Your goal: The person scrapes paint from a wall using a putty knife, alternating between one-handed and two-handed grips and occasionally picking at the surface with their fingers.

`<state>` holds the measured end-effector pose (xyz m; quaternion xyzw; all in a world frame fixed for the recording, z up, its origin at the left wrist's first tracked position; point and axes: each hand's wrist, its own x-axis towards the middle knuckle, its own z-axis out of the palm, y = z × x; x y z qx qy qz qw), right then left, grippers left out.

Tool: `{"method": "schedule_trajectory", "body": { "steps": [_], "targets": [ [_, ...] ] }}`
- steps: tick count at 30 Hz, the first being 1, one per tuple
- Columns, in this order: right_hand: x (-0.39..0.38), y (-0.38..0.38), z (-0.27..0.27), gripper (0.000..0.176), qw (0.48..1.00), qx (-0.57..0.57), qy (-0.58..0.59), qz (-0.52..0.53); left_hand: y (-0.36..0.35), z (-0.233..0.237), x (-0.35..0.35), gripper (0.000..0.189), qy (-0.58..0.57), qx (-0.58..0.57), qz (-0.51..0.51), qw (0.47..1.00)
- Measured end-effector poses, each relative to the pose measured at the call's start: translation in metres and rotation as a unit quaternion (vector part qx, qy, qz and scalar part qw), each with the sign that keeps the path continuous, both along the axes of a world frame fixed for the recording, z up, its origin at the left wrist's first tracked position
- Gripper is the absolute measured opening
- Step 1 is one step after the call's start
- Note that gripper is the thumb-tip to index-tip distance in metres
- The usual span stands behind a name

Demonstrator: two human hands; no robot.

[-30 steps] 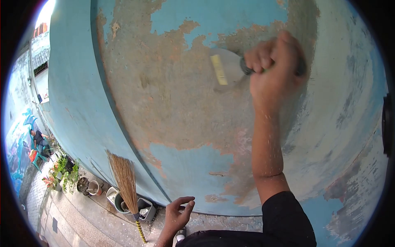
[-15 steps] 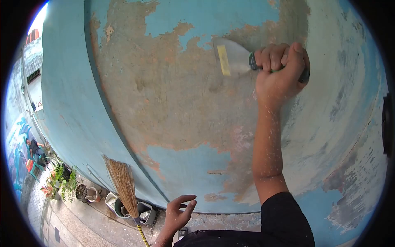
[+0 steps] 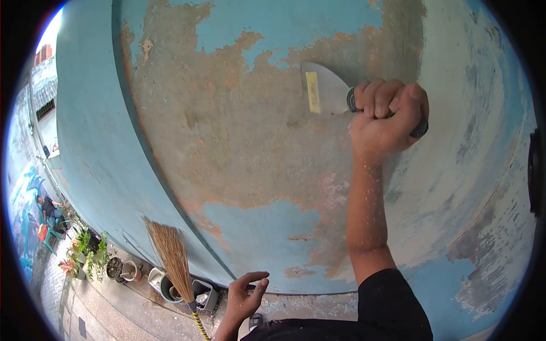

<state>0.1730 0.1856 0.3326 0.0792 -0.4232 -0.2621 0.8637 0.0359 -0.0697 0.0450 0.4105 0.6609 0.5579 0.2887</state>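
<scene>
My right hand (image 3: 389, 116) is wrapped round the dark handle of a putty knife (image 3: 333, 88), whose broad metal blade carries a yellow strip and points left. The blade is at the wall (image 3: 239, 142), over a patch where blue paint has come off and grey-brown plaster shows. Blue paint with ragged edges stays above and below that patch. Pale flecks dot my right forearm. Low in the view, my left hand (image 3: 245, 296) holds nothing, its thumb and fingers apart, near the foot of the wall.
A straw broom (image 3: 170, 253) with a striped handle stands bristles-up at lower left. Behind it are a grey bin (image 3: 205, 296), pots and plants (image 3: 91, 250) along the wall's base. A person (image 3: 50, 210) sits further back at far left.
My right hand and the putty knife have moved down a little, the blade shifting slightly right. My left hand stays nearly where it was.
</scene>
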Motion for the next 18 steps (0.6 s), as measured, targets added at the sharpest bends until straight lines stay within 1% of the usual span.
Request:
{"method": "schedule_trajectory", "body": {
  "steps": [1, 2, 3, 4, 5, 6, 7, 8, 9, 10, 11, 12, 14, 15, 16, 18],
  "targets": [
    [-0.003, -0.019, -0.002, 0.041, 0.957, -0.087, -0.073, 0.265, 0.0, 0.001, 0.001, 0.03, 0.006, -0.005, -0.01, 1.0],
    [-0.005, -0.032, 0.0, 0.042, 0.834, -0.162, -0.139, 0.509, 0.002, 0.001, 0.002, 0.03, 0.008, -0.003, -0.009, 1.0],
    [0.0, -0.034, -0.002, 0.04, 0.829, -0.131, -0.141, 0.525, 0.0, -0.001, 0.003, 0.029, 0.026, 0.004, -0.014, 1.0],
    [0.002, -0.028, -0.002, 0.04, 0.83, -0.128, -0.138, 0.525, 0.001, -0.001, 0.002, 0.029, 0.045, 0.015, -0.018, 0.999],
    [0.002, -0.016, -0.002, 0.038, 0.91, -0.101, -0.087, 0.393, 0.004, 0.0, 0.002, 0.029, 0.048, 0.021, -0.018, 0.998],
    [0.001, -0.005, -0.002, 0.036, 0.964, -0.074, -0.034, 0.253, 0.006, 0.0, 0.003, 0.028, 0.018, 0.017, -0.01, 1.0],
    [0.0, 0.001, -0.004, 0.035, 0.993, -0.049, 0.019, 0.106, 0.005, -0.001, 0.005, 0.028, -0.015, 0.008, -0.002, 1.0],
    [-0.008, -0.003, -0.005, 0.035, 0.993, -0.055, 0.017, 0.107, 0.002, -0.001, 0.007, 0.028, -0.017, 0.003, -0.001, 1.0],
    [-0.021, -0.013, -0.005, 0.034, 0.909, -0.11, -0.073, 0.395, 0.001, 0.0, 0.007, 0.027, 0.011, 0.004, -0.01, 1.0],
    [-0.029, -0.019, -0.001, 0.034, 0.735, -0.148, -0.156, 0.643, 0.003, 0.001, 0.006, 0.027, 0.041, 0.01, -0.019, 0.999],
    [-0.024, -0.028, -0.003, 0.035, 0.755, -0.145, -0.151, 0.622, 0.002, 0.003, 0.006, 0.028, 0.042, 0.011, -0.021, 0.999],
    [-0.014, -0.038, -0.007, 0.035, 0.754, -0.14, -0.151, 0.623, 0.001, 0.001, 0.004, 0.028, 0.045, 0.014, -0.018, 0.999],
    [0.011, -0.05, -0.012, 0.041, 0.767, -0.038, -0.131, 0.626, -0.002, -0.005, -0.001, 0.028, 0.023, 0.019, 0.017, 0.999],
    [0.013, -0.045, -0.012, 0.039, 0.79, -0.029, -0.095, 0.605, 0.0, -0.005, -0.004, 0.028, 0.023, 0.023, 0.018, 0.999],
    [0.0, -0.039, -0.012, 0.039, 0.79, -0.032, -0.097, 0.605, -0.001, -0.006, -0.007, 0.028, 0.023, 0.023, 0.02, 0.999],
    [-0.032, -0.037, -0.002, 0.044, 0.816, -0.173, -0.05, 0.549, -0.003, -0.007, -0.009, 0.028, 0.023, 0.022, 0.021, 0.999]
  ]
}}
